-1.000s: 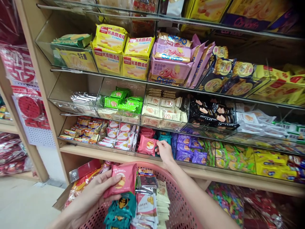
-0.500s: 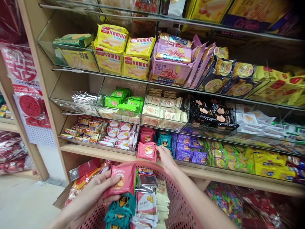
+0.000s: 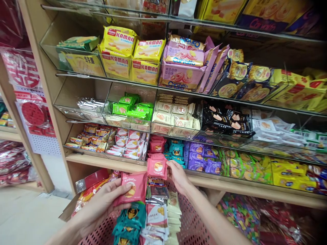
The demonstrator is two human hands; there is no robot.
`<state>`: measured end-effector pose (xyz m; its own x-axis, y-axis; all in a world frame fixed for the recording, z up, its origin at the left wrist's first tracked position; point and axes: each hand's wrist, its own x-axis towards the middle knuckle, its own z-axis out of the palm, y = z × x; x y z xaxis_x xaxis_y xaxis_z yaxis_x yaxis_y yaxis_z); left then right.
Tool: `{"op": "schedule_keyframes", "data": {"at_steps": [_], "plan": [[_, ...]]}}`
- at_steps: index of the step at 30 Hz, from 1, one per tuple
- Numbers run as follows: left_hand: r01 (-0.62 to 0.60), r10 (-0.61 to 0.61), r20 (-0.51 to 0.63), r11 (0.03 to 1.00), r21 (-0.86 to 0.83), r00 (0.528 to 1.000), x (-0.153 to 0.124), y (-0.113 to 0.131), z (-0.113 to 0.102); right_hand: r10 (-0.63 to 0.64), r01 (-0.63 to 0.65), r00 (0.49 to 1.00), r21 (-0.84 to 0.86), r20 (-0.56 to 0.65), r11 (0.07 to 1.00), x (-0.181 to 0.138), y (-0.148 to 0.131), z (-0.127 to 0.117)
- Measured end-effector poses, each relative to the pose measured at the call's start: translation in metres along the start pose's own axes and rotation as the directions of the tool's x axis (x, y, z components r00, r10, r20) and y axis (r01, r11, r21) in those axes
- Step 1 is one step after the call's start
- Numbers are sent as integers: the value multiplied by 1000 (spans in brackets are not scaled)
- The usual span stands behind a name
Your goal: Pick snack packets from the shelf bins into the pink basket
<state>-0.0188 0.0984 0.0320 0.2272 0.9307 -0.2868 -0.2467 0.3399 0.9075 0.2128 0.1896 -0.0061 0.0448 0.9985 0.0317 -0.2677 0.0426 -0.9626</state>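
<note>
My left hand point(image 3: 102, 204) is closed on a pink snack packet point(image 3: 133, 191), held over the left side of a pink plastic basket point(image 3: 190, 224). My right hand point(image 3: 178, 175) pinches a second pink packet point(image 3: 156, 167) by its right edge, just above the basket's far rim and in front of the lowest shelf bin. Inside the basket, teal packets point(image 3: 129, 221), pink-and-white packets point(image 3: 156, 217) and cream ones point(image 3: 174, 212) stand in rows.
Clear acrylic bins point(image 3: 102, 154) on wooden shelves hold rows of snacks: pink point(image 3: 156, 146), teal point(image 3: 176, 149) and purple packets point(image 3: 201, 160) low down, green wafers point(image 3: 131, 107) and yellow Kaman boxes point(image 3: 120, 51) above. Red bagged goods lie under the shelf.
My right hand has drawn a pink packet out of the lowest bin and brought it down and toward me, to the basket's rim. The left hand has stayed put with its packet.
</note>
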Motion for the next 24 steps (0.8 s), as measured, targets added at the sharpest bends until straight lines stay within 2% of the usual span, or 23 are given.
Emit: {"op": "schedule_keyframes", "data": {"at_steps": [4,8,13,24], "plan": [[-38,45,111,997,-66,993,24,10,6,-3,2,999,23,34,1000,1,2,-1],[-61,74,131,993,-102,989,51,15,20,-8,5,999,53,51,999,0,2,-2],[-56,80,186,990,-130,979,76,6,39,3,-8,998,81,57,997,-1,1,-3],[-27,49,181,992,-121,982,86,-1,50,11,-17,998,84,70,996,4,6,-7]]}}
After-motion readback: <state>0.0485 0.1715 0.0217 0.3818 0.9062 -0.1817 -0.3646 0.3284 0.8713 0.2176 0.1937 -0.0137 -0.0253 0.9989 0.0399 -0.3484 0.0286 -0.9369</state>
